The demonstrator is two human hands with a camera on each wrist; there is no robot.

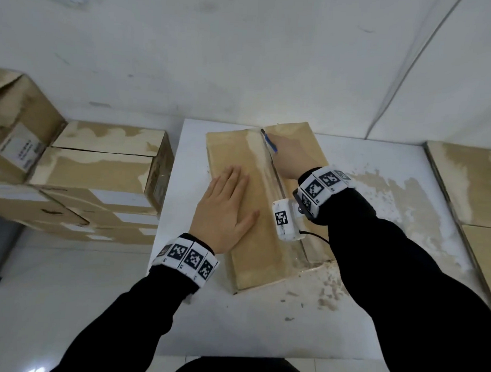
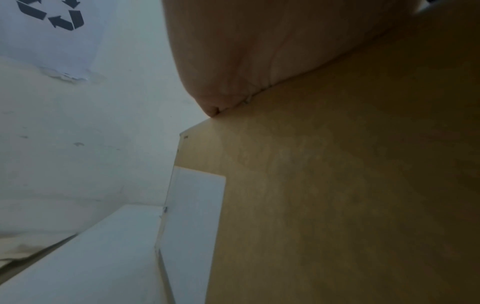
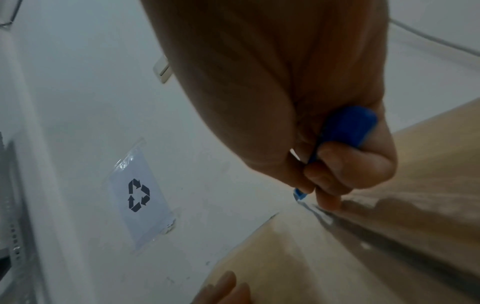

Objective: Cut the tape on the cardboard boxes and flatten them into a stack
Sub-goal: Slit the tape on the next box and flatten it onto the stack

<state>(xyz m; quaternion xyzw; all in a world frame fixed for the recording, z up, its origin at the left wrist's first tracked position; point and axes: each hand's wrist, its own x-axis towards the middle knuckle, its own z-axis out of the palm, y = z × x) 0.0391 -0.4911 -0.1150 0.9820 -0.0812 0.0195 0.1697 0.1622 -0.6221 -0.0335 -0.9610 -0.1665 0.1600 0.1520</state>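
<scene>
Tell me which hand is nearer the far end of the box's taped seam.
Right. The right hand grips the blue cutter with its tip at the far end of the seam on the box. The left hand lies flat on the box's left flap, nearer the person.

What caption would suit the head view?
Left hand flat on a cardboard box, right hand holding a blue cutter at its taped seam.
</scene>
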